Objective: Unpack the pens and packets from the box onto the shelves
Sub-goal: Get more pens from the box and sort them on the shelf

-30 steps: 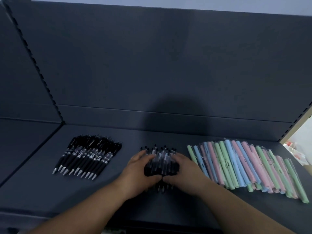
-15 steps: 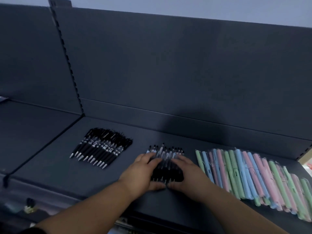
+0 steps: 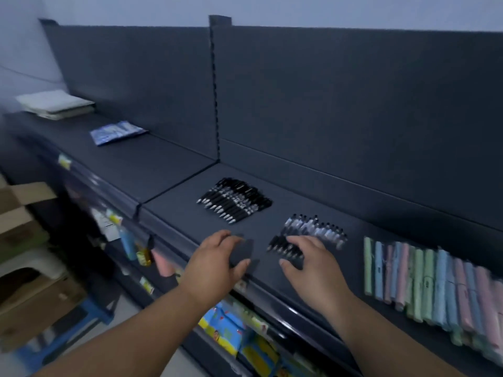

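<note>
The right hand (image 3: 313, 265) is covering the near ends of the clear pens (image 3: 317, 231), so I cannot tell if its fingers are touching them. The fingertips of the left hand (image 3: 215, 265) are blurring into the shelf (image 3: 177, 213). The pastel pens (image 3: 435, 281) are running out at the right edge, smeared. The left edge is cutting the cardboard box (image 3: 24, 202). The print on the black pens (image 3: 234, 200) and the blue packet (image 3: 117, 131) is showing too small to read.

Shop: display shelves (image 3: 152, 164), hanging stock (image 3: 226, 325).
</note>
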`<state>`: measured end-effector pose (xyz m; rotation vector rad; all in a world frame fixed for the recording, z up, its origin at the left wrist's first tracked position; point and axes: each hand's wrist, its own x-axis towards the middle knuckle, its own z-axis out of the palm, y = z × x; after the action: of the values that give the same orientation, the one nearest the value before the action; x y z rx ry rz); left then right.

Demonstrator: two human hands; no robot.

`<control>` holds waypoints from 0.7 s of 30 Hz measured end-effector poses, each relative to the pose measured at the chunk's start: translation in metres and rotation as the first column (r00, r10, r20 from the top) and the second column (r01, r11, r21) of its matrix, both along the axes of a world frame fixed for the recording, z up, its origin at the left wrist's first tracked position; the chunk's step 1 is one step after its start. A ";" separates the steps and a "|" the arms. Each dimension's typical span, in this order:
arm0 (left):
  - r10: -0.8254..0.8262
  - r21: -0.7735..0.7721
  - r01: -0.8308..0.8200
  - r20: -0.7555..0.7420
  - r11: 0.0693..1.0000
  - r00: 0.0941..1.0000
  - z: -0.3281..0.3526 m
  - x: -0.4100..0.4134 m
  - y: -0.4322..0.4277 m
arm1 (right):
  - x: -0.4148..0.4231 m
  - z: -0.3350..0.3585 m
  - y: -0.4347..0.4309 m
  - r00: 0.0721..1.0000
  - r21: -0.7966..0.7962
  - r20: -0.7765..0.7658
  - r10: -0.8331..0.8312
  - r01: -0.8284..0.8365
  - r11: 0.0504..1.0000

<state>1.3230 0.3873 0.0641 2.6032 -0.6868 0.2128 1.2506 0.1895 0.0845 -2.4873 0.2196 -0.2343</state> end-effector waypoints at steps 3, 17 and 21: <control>0.116 0.027 -0.115 -0.025 0.993 0.993 -0.005 -0.019 0.061 | 0.001 0.007 0.045 0.995 -0.027 -0.035 0.090 -0.091 0.995; 0.635 0.277 -0.574 -0.263 0.771 0.727 -0.043 -0.137 0.465 | 0.011 -0.048 0.384 0.803 -0.235 -0.359 0.476 -0.572 0.786; 0.747 0.317 -0.676 -0.293 0.665 0.597 -0.055 -0.161 0.536 | 0.024 -0.063 0.464 0.731 -0.278 -0.436 0.525 -0.664 0.694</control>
<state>1.1617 0.9235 0.0091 2.8150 0.5609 -0.1650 1.2750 0.6539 0.0215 -2.8471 -0.5976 0.4686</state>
